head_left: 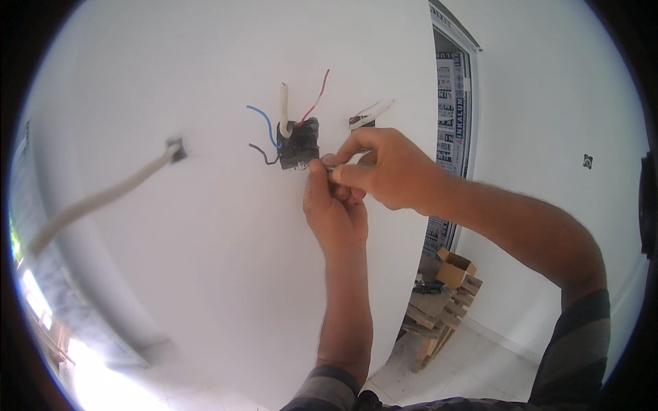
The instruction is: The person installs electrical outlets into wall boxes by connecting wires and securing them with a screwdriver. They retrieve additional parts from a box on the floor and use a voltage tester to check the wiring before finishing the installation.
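Well, the right hand (394,171) is pinching a small piece (331,169) near the black wall box's (301,145) lower right; can't tell what the left hand (337,218) is gripping. Cramped fingers could be dropping it, or snagging that loose red wire (317,99).

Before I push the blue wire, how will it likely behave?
The blue wire stands curved, unsupported, so it probably holds a bend. Being thin, it likely flexes easily. Emerging from the black wall box, it may pivot there.
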`<state>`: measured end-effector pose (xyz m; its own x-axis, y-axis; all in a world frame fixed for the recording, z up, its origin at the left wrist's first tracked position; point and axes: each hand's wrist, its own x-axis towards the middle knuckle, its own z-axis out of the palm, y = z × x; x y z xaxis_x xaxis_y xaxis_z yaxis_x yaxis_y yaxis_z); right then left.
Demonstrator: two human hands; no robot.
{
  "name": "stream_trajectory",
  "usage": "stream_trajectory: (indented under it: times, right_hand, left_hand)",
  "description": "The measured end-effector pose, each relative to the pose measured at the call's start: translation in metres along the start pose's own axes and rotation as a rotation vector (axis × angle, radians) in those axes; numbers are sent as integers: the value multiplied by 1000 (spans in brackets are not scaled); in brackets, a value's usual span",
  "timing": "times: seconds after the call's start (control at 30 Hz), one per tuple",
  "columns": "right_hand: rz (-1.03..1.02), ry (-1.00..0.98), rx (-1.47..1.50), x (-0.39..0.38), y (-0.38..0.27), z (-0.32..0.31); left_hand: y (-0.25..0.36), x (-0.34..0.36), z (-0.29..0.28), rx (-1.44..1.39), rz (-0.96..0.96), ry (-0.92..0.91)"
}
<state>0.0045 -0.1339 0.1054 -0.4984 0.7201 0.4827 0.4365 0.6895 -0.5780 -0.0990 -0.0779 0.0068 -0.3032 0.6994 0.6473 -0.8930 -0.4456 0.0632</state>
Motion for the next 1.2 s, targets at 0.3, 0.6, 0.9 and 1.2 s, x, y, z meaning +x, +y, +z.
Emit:
stream_trajectory:
  times: [0.3,0.6,0.9,1.2]
  right_hand:
    - [-606,-69,-1135,-4,-10,-4]
    - [2,35,16,0,5,8]
    - [-483,46,-717,-9,1,2]
    - [-267,79,-394,-11,10,10]
  left_hand:
    - [-3,-3,13,94,-44,103]
    - [-1,0,1,14,-39,47]
    - [-5,-7,17,2,-18,80]
    - [2,-4,12,-15,-78,111]
